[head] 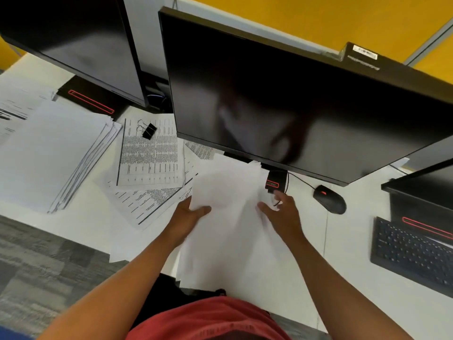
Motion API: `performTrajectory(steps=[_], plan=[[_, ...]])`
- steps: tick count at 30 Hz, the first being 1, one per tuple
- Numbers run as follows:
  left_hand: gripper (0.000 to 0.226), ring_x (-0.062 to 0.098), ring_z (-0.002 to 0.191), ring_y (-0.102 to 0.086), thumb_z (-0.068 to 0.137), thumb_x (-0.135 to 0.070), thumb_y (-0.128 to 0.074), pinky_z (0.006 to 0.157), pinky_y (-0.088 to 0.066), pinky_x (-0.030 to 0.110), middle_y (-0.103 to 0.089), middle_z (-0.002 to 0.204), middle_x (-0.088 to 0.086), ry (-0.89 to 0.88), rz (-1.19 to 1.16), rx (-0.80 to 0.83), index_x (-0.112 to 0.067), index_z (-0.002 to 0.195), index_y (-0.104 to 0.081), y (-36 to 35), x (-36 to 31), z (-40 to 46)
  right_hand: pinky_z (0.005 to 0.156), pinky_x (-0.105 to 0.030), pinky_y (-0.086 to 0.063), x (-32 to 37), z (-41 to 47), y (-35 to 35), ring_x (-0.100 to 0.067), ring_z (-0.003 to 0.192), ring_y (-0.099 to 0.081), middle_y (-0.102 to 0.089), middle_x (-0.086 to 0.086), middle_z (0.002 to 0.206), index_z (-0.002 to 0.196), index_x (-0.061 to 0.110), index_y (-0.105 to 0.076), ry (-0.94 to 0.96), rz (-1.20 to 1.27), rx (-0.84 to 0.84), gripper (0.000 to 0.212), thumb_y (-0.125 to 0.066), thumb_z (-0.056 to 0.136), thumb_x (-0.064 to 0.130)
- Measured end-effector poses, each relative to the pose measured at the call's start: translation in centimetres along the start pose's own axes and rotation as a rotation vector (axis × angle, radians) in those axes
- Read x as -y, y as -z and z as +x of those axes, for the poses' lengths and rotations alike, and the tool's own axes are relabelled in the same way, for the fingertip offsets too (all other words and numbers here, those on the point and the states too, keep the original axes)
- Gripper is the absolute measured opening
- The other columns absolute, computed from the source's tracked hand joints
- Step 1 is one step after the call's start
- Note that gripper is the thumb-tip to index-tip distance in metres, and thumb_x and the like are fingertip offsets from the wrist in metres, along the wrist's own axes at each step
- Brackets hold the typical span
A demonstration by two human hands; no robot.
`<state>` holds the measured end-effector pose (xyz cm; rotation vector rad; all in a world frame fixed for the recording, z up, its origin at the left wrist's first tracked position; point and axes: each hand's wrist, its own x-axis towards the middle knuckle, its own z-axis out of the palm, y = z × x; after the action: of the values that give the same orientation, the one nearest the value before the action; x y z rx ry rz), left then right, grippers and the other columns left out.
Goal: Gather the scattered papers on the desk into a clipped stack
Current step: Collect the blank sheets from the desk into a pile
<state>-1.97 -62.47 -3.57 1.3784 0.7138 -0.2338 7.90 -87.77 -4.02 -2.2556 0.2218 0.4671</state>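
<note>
1. A sheaf of blank white papers (228,217) is held over the near edge of the worktop (343,253), in front of the middle monitor (294,94); its lower sheets hang past that edge.
2. The left hand (190,217) grips the sheaf's left side, thumb on top and fingers (187,201) curled under the sheets.
3. The right hand (284,214) lies against the sheaf's right side, fingers spread and fairly straight; motion blur hides whether they pinch any sheet.
4. Printed sheets (149,155) lie loose and overlapping on the worktop just left of the sheaf, one of them tilted out toward the near edge.
5. A black binder clip (148,130) rests on the uppermost printed sheet, near its far end, wire handles pointing left.
6. A thick fanned pile of paper (56,153) sits toward the left edge of the worktop, well apart from the sheaf.
7. A black mouse (329,199) lies right of the right hand, and a black keyboard (411,253) sits near the right edge.
8. A second monitor (73,38) stands at the far left.
</note>
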Motion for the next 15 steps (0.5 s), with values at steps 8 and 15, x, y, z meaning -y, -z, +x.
performTrajectory(steps=[8, 15], plan=[[0.048, 0.018, 0.088, -0.075, 0.055, -0.041, -0.083, 0.083, -0.059, 0.037, -0.078, 0.093, -0.003, -0.292, 0.001, -0.055, -0.02, 0.098, -0.072, 1.6, -7.1, -3.6, 0.085, -0.021, -0.057, 3.7, -3.9, 7.1, -0.008, 0.101, -0.072, -0.077, 0.014, 0.106, 0.114, 0.027, -0.07, 0.143, 0.184, 0.401, 0.039, -0.085, 0.078, 0.028], [0.063, 0.017, 0.105, -0.071, 0.06, -0.033, -0.092, 0.1, -0.053, 0.046, -0.075, 0.112, -0.001, -0.415, -0.063, -0.107, -0.017, 0.117, -0.069, -0.7, -8.8, -4.3, 0.082, -0.016, -0.054, 5.4, -4.0, 5.5, -0.001, 0.093, -0.071, -0.076, 0.011, 0.103, 0.11, 0.025, -0.068, 0.281, 0.412, 0.153, 0.028, -0.072, 0.09, 0.006]])
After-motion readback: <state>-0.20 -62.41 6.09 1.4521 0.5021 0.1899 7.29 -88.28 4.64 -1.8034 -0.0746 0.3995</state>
